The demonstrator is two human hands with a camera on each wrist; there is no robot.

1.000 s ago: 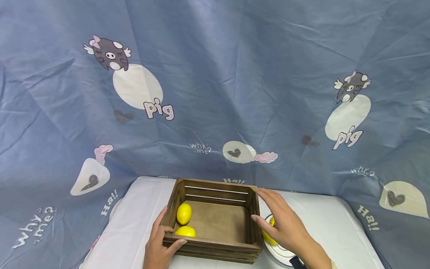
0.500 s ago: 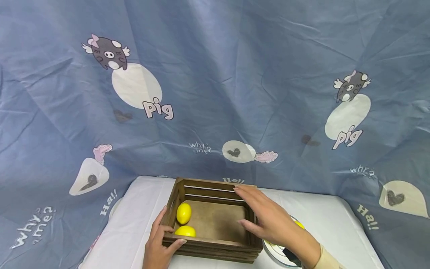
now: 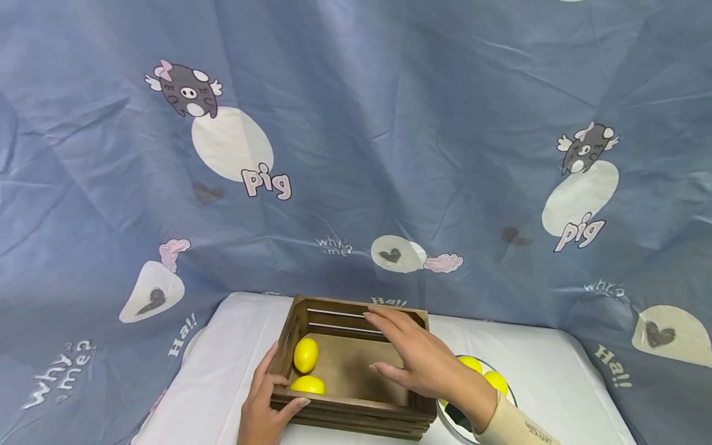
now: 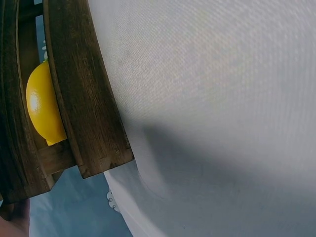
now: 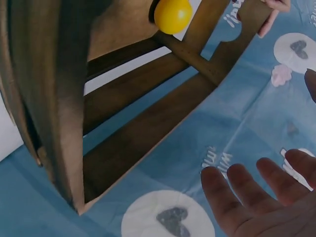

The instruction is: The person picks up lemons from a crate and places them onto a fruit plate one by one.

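A slatted wooden crate [image 3: 356, 413] stands on the white surface. Two yellow lemons lie in it on the left: one lemon [image 3: 306, 355] farther back, another lemon [image 3: 308, 385] against the front wall. My left hand [image 3: 264, 395] grips the crate's front left corner, thumb on the front rim. Over the crate's right part hovers my right hand [image 3: 419, 358], fingers extended, with nothing in it. The right wrist view shows these spread fingertips [image 5: 215, 185] apart from the crate [image 5: 148, 148]. Through a slat gap in the left wrist view, a lemon [image 4: 44, 106] shows.
Right of the crate is a round white plate [image 3: 464, 436] with a lemon [image 3: 495, 382] and another lemon [image 3: 470, 363]; my right forearm partly covers it. A blue patterned cloth [image 3: 356, 154] hangs behind the white surface [image 3: 545, 364].
My right hand has moved left from the crate's right rim to above its inside, uncovering more lemons on the plate. The left hand and the crate stay in place.
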